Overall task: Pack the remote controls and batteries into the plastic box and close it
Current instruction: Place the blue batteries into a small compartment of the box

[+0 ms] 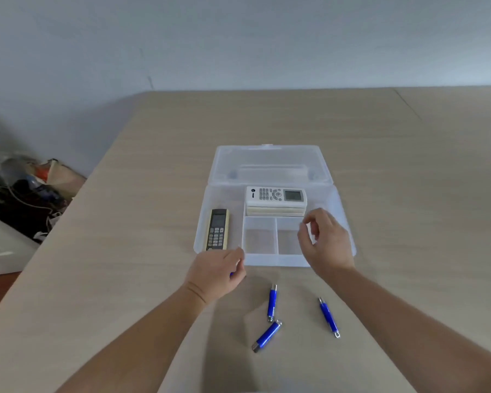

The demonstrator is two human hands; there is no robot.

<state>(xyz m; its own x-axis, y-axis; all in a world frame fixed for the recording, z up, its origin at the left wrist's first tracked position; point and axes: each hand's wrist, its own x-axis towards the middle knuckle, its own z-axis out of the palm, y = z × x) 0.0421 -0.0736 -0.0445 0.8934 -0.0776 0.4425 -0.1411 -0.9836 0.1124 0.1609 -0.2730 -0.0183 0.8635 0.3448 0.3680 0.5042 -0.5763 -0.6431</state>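
Note:
The clear plastic box [278, 262] lies open on the table, its lid [270, 160] folded back flat. A white remote [275, 195] lies on top of a stack in the back compartment. A black and gold remote [217, 229] lies in the left compartment. Both small front compartments look empty. My left hand [214, 275] is closed at the box's front left corner, with a sliver of blue showing under its fingers. My right hand [326, 239] hovers over the front right compartment, fingers curled apart and holding nothing. Three blue batteries [272, 302] [268, 336] [328, 317] lie loose on the table in front of the box.
The wooden table [125, 251] runs back to a pale wall. Beyond its slanting left edge lie a heap of bags and cables [26, 188] and a white surface [0, 245].

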